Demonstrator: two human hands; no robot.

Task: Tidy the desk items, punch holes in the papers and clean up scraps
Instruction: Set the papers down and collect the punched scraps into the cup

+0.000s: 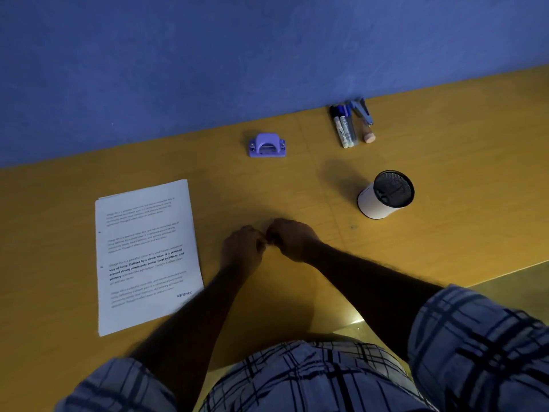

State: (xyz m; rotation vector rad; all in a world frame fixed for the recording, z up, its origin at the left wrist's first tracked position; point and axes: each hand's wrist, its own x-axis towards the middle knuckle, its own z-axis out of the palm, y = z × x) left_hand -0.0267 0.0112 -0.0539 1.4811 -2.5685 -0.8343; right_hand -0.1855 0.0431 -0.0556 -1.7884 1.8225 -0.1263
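Yellow bench under a blue wall. Stack of papers flat at left. Just right, left hand and right hand together, fingertips curled and meeting; impossible to tell whether gripping anything. Beyond the hands, purple hole punch; farther right, mesh cup, markers, stapler.

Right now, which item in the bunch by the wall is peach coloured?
The stubby cylinder on the bunch's right side, beside the white markers; the others are white, blue or dark.
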